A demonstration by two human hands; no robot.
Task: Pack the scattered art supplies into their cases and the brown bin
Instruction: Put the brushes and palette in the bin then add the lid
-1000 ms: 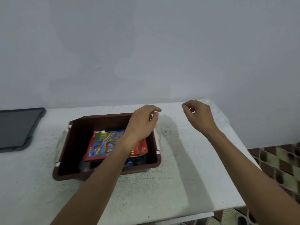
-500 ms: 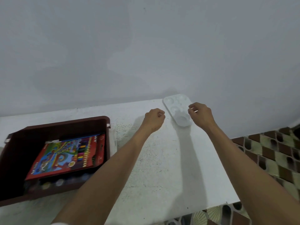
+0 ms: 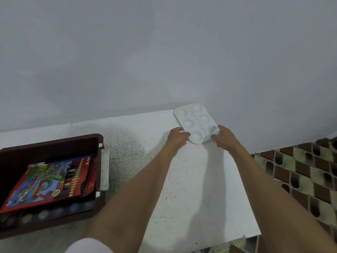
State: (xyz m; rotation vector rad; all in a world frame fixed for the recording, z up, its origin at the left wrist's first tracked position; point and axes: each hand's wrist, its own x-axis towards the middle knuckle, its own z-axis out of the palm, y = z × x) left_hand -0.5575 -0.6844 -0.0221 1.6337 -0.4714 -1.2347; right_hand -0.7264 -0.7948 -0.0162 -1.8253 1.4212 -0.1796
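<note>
Head view: the white palette (image 3: pixel 196 121) lies at the far right corner of the table (image 3: pixel 182 198), by the wall (image 3: pixel 164 61). The left hand (image 3: pixel 177 137) and right hand (image 3: pixel 224 136) each grip its near end. The pickup seems under way; next it needs lifting and carrying left into the brown bin (image 3: pixel 99 141).

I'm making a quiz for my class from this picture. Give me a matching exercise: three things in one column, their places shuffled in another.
Things:
1 white palette
2 pencil box
3 brown bin

Places:
a inside the bin
b on the left part of the table
c gripped by the left hand and right hand

Pairs: 1-c; 2-a; 3-b
</note>
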